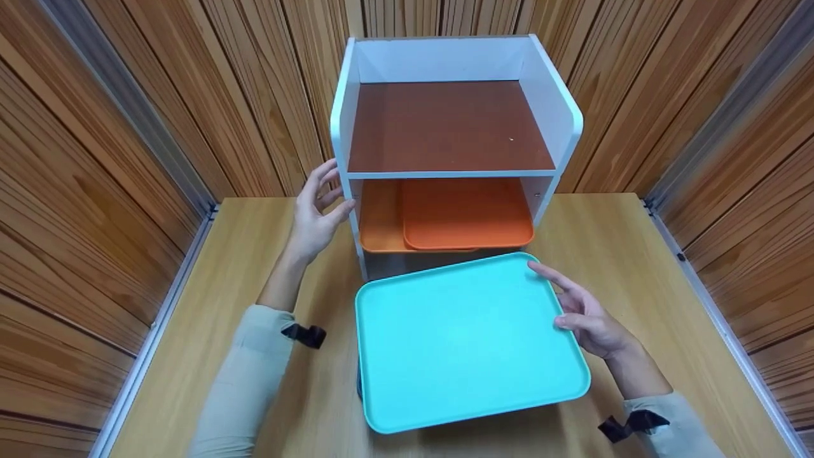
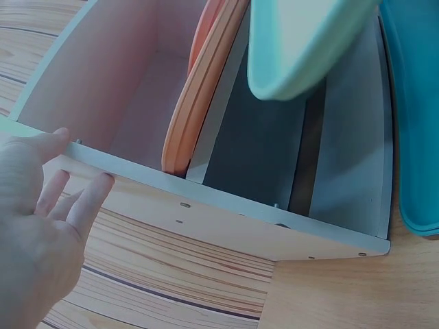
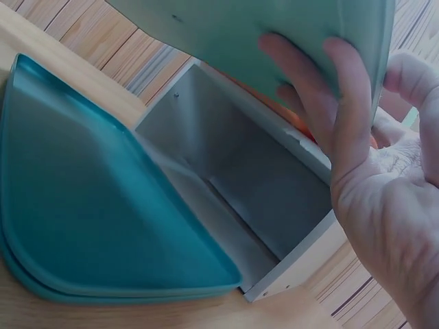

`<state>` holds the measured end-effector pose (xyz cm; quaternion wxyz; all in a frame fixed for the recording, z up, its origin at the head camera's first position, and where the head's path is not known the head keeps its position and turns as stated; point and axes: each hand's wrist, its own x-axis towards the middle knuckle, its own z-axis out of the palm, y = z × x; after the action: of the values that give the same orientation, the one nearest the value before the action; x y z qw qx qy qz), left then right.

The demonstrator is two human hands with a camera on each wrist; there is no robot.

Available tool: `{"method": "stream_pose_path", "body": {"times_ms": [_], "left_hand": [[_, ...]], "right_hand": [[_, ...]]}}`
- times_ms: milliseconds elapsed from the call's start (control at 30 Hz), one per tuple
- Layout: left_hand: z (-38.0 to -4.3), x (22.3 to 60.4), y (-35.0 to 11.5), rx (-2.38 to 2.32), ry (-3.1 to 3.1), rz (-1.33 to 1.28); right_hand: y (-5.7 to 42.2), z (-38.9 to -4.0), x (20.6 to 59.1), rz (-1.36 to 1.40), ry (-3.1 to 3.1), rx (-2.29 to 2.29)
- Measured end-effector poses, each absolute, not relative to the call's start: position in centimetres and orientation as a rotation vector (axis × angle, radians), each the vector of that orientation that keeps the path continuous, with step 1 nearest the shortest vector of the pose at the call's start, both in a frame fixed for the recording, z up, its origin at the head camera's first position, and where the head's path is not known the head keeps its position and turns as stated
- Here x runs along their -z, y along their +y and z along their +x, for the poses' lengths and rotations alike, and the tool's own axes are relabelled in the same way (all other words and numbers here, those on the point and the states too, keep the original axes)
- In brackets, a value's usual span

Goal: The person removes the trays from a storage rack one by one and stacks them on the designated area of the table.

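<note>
My right hand (image 1: 588, 321) pinches a turquoise tray (image 1: 470, 343) by its right edge, thumb on the rim and fingers (image 3: 302, 65) underneath. The tray is raised and slightly turned before a white shelf unit (image 1: 439, 60). My left hand (image 1: 315, 213) rests on the unit's left side panel, its thumb at the front edge and fingers along the outer face (image 2: 158, 205). Two orange trays (image 1: 470, 216) lie overlapping in the middle compartment. Stacked teal trays (image 3: 103, 192) sit on the table in front of the unit, mostly hidden below the raised tray in the head view.
The unit's top shelf has a brown surface (image 1: 445, 124). Its bottom compartment (image 3: 247, 164) is grey inside. Wood-patterned walls (image 1: 82, 159) enclose the wooden table (image 1: 636, 267) at the back and both sides, with metal rails (image 1: 168, 286) along the side edges.
</note>
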<state>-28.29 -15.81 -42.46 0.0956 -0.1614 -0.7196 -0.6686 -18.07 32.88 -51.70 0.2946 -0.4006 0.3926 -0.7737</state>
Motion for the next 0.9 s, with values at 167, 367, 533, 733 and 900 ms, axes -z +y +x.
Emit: {"method": "stream_pose_path", "body": {"times_ms": [167,367,533,733,900], "left_hand": [[-28.4,42.5,-15.8,1.985,-2.123,-0.484],[-28.4,42.7,-15.8,1.973,-2.115,-0.503],[-28.4,42.7,-15.6,1.978,-2.096,-0.517],[-28.4,42.7,-15.5,1.966,-2.091,-0.528],[-28.5,42.8,-15.7,1.956,-2.092,-0.538]], "right_hand": [[33.0,-18.3,52.5,-1.054,1.034,2.06],[33.5,-18.5,53.4,-1.015,1.046,2.075],[33.8,-18.5,54.1,-0.991,1.088,2.078],[33.8,-18.8,55.1,-0.94,1.093,2.09],[33.9,-18.7,56.2,-0.91,1.189,2.072]]}}
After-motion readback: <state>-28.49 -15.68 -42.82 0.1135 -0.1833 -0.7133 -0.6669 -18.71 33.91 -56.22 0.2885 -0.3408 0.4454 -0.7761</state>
